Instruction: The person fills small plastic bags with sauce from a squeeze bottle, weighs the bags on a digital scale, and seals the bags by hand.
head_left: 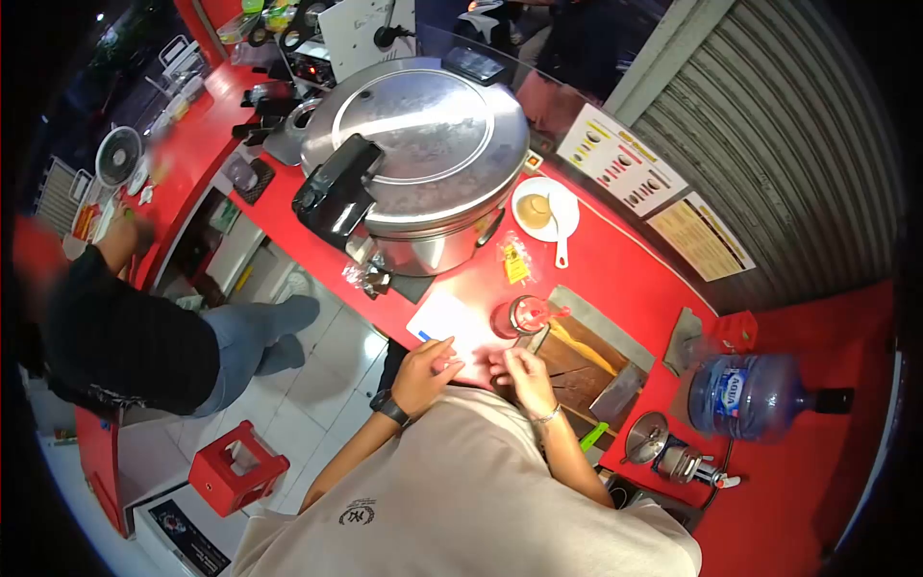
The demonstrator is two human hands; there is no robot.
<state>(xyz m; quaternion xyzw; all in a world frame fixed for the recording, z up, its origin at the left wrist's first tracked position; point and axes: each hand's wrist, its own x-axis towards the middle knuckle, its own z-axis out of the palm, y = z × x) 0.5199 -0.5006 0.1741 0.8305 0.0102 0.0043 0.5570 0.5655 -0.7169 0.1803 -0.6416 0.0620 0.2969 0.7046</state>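
Note:
My left hand (pixel 421 377), with a dark watch on its wrist, is at the near edge of the red counter. Its fingers are loosely bent and apart, and nothing shows in them. Close by, my right hand (pixel 524 375) has a bracelet and half-curled fingers; I see nothing held in them. Between and beyond the hands lies a bright white sheet (pixel 447 322) with a blue mark at its left edge. Just past my right hand stands a red-topped jar (pixel 519 315). To its right is a wooden board (pixel 577 370) with a yellow strip on it.
A large steel cooker (pixel 413 144) with black handles stands ahead. Beyond the jar are a yellow packet (pixel 516 260) and a white plate (pixel 545 197) with a bowl and spoon. A water bottle (pixel 740 397) lies sideways at right. Another person (pixel 135 337) stands left, near a red stool (pixel 238 466).

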